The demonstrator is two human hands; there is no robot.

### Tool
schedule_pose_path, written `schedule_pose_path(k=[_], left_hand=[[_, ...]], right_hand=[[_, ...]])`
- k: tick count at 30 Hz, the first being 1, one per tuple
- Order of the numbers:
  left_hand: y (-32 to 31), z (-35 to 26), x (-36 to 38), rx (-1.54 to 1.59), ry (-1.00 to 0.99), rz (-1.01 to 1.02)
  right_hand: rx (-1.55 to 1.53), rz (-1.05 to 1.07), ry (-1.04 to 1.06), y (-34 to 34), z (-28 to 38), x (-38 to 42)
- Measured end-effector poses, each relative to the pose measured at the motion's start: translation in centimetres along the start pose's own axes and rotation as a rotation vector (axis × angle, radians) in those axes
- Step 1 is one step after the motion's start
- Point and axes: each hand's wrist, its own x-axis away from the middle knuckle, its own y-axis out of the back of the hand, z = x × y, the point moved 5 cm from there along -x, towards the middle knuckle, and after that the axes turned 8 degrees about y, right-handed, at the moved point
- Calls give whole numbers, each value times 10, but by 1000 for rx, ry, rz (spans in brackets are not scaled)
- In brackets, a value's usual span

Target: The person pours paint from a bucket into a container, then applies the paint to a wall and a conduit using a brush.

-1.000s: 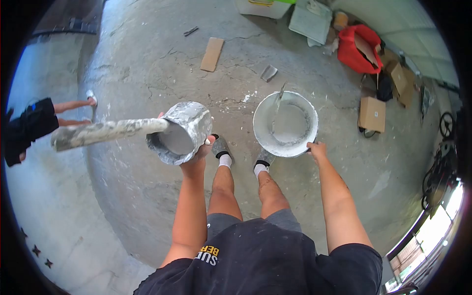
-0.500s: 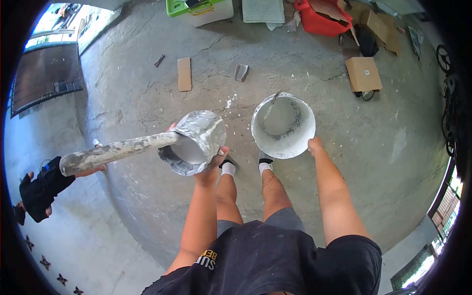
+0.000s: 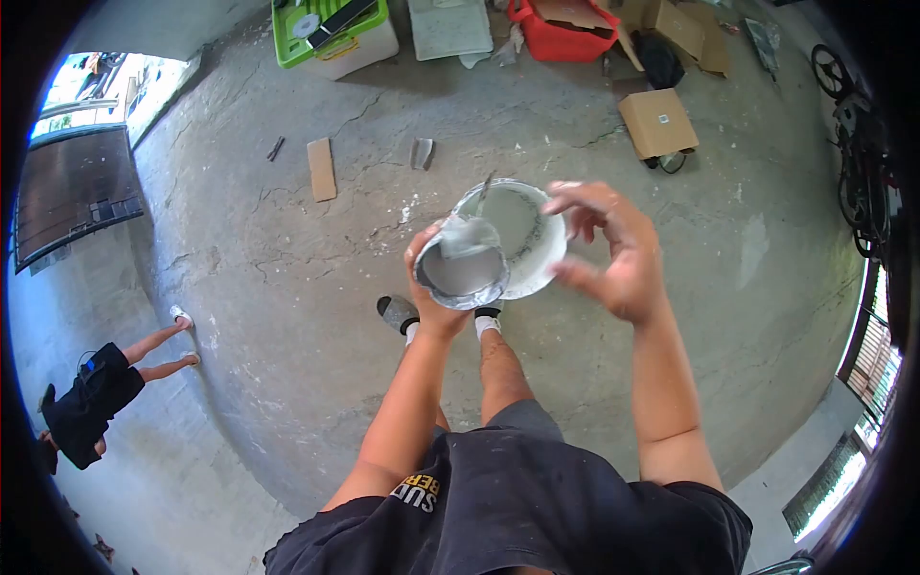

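My left hand [image 3: 441,316] is wrapped round a small plaster-smeared pot [image 3: 470,300], its mouth facing me with a grey inside. A blurred whitish piece [image 3: 470,233] lies across the pot's far rim. Behind and partly covered by the pot is a white bucket [image 3: 548,266] with pale grey material in it and a thin stick [image 3: 486,189] leaning at its far left edge. To the right of the bucket my right hand [image 3: 621,254] is raised with fingers spread and smudged white, holding nothing.
Ahead on the cracked concrete floor [image 3: 316,307] lie a cardboard strip [image 3: 322,170] and a bent grey scrap [image 3: 422,153]. Farther back stand a green-lidded bin [image 3: 359,48], a red tub [image 3: 575,38] and a cardboard box [image 3: 659,125]. A person [image 3: 101,393] is at the left.
My left hand has brought the pot rightward, overlapping the bucket. The long whitened stick that jutted left from the pot no longer shows there. My right hand has let go of the bucket rim and risen.
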Motion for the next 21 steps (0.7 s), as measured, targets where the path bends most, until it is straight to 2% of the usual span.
schedule_pose_path(k=[1,3,5,7,9,10,15,17,19,21], left_hand=[[-10,13,3,109,54,32],[-32,30,7,328,167,77],[-45,31,9,346,122,97],[-57,19,10,440,113,113],[-56,-3,12,299,-183,31],[-57,-13,11,303,-116,62],[-48,-12,11,147,-132,-1],[-49,-1,11,185,-123,89],[-48,-7,12,157,-145,83],[-48,-9,12,128,-166,71]], right_hand=[[32,56,38,3,37,-18],[79,113,79,2,66,-32],[165,288,166,-4,73,-32],[241,355,141,-2,81,-22],[372,464,151,-2,92,-3],[396,451,153,0,101,5],[408,357,174,8,130,37],[383,237,146,14,133,42],[367,172,144,15,128,43],[391,-10,135,25,119,37]])
